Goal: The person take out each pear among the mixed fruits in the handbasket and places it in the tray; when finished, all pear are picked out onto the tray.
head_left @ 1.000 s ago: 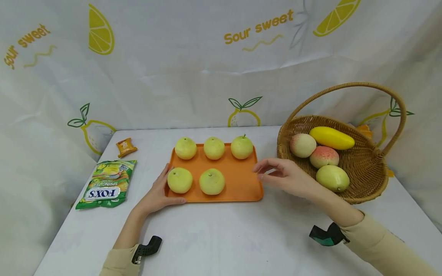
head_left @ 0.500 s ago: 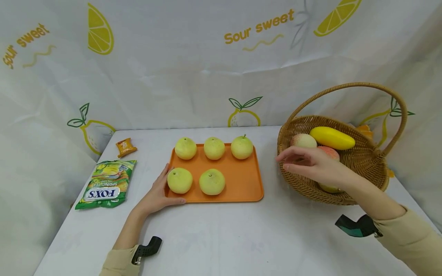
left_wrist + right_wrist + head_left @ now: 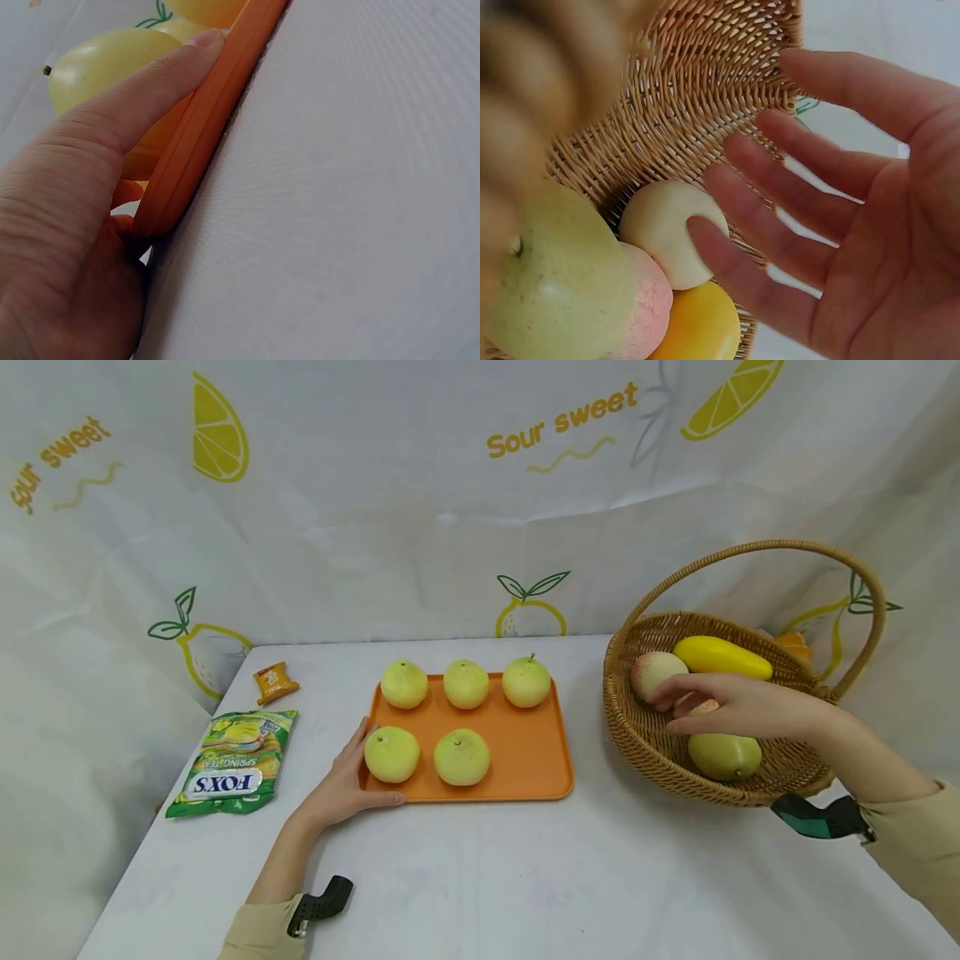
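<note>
My left hand (image 3: 348, 782) holds the front left corner of an orange tray (image 3: 525, 752); its thumb (image 3: 161, 79) lies along the front rim. On the tray sit several round pale yellow-green fruits (image 3: 461, 757), two in front and a row behind. My right hand (image 3: 738, 703) hovers over a wicker basket (image 3: 637, 752), fingers spread and nothing held. Under and around it lie a pale peach (image 3: 654, 672), a pinkish peach (image 3: 649, 307) partly hidden by the hand, a green mango-like fruit (image 3: 723, 757) and a long yellow fruit (image 3: 720, 657).
The basket's tall arched handle (image 3: 750, 548) rises above the fruit. To the left lie a green FOX'S sweets bag (image 3: 234, 764) and a small orange-brown wrapped packet (image 3: 275, 682). A white printed cloth (image 3: 360, 560) hangs behind the table.
My right hand has moved right, from beside the tray's right edge to over the inside of the basket. The left hand and the tray have stayed put.
</note>
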`<state>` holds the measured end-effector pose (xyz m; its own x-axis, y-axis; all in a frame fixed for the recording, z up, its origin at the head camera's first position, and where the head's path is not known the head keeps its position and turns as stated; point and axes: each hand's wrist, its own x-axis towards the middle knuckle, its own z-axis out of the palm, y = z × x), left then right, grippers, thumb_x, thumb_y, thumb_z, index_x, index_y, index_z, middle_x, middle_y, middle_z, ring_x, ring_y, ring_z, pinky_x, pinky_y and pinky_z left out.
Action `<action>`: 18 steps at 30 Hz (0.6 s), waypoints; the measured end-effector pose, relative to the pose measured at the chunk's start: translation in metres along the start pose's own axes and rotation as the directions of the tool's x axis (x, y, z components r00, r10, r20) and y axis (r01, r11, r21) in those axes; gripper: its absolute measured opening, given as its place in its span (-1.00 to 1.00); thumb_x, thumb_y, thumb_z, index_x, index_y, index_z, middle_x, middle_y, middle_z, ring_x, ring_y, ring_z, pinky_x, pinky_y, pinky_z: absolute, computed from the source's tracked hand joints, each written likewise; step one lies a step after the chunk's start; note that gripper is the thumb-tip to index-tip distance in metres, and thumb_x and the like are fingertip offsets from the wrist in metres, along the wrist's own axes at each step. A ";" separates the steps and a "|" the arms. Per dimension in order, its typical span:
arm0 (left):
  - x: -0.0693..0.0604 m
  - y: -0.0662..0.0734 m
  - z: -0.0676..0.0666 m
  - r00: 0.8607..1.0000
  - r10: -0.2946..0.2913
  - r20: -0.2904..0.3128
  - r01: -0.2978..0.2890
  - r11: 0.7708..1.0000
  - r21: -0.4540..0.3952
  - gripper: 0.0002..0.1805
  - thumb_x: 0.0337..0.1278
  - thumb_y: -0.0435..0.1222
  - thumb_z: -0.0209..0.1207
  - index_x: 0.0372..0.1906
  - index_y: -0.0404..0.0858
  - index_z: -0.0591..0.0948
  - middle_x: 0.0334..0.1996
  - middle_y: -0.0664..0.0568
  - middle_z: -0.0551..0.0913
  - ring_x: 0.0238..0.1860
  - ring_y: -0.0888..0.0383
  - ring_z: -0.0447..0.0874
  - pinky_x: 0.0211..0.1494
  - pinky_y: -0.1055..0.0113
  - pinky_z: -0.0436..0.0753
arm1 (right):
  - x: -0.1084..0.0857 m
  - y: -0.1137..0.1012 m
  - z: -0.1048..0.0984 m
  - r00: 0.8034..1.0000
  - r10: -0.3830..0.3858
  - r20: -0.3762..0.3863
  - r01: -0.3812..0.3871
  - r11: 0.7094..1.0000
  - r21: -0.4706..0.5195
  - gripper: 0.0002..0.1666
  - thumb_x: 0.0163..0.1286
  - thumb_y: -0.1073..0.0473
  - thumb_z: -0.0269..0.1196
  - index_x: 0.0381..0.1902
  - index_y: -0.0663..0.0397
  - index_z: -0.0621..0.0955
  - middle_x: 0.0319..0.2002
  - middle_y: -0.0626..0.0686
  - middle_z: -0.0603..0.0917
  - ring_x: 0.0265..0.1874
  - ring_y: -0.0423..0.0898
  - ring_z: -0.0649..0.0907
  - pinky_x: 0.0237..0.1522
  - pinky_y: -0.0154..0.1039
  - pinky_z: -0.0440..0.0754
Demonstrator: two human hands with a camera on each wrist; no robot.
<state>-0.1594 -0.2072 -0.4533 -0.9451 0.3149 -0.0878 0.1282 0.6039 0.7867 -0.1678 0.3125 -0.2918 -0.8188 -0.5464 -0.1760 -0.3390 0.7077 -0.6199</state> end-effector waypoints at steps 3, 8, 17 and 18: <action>0.000 0.000 0.000 1.000 0.004 0.003 -0.004 1.000 -0.002 0.27 -0.17 0.05 0.49 0.57 -0.13 -0.06 0.57 -0.01 -0.34 0.51 -0.22 -0.36 0.36 -0.38 -0.18 | -0.003 0.007 -0.008 0.998 0.041 0.037 -0.039 0.998 -0.045 -0.58 0.38 0.11 0.28 0.15 0.10 0.54 0.01 -0.01 0.58 -0.02 -0.06 0.59 -0.05 -0.27 0.57; 0.000 0.001 0.000 1.000 0.002 0.002 -0.002 1.000 -0.010 0.27 -0.17 0.05 0.49 0.57 -0.13 -0.06 0.57 0.00 -0.34 0.51 -0.22 -0.36 0.36 -0.38 -0.18 | -0.003 0.016 -0.020 0.990 0.113 0.084 -0.103 0.988 -0.114 -0.56 0.36 0.06 0.29 0.15 0.07 0.54 0.05 0.01 0.57 -0.02 -0.03 0.57 -0.11 -0.26 0.58; 0.000 -0.001 -0.001 1.000 0.016 0.000 -0.016 1.000 -0.011 0.27 -0.17 0.05 0.50 0.57 -0.13 -0.06 0.57 0.00 -0.34 0.51 -0.22 -0.37 0.35 -0.39 -0.18 | -0.003 0.038 -0.034 0.914 0.225 0.338 -0.204 0.974 -0.097 -0.35 0.20 0.14 0.40 0.22 0.20 0.47 0.12 0.18 0.49 0.05 0.18 0.52 -0.08 -0.13 0.57; 0.000 -0.001 0.000 1.000 0.014 0.000 -0.014 1.000 -0.013 0.28 -0.18 0.06 0.50 0.58 -0.12 -0.06 0.57 0.01 -0.34 0.52 -0.21 -0.37 0.36 -0.38 -0.18 | -0.003 0.040 -0.034 0.905 0.232 0.356 -0.211 0.973 -0.097 -0.32 0.16 0.17 0.42 0.23 0.18 0.47 0.14 0.21 0.47 0.05 0.18 0.52 -0.09 -0.13 0.57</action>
<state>-0.1598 -0.2078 -0.4535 -0.9433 0.3230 -0.0766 0.1375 0.5901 0.7955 -0.1948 0.3576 -0.2903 -0.6550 -0.4903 -0.5750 -0.2022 0.8469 -0.4918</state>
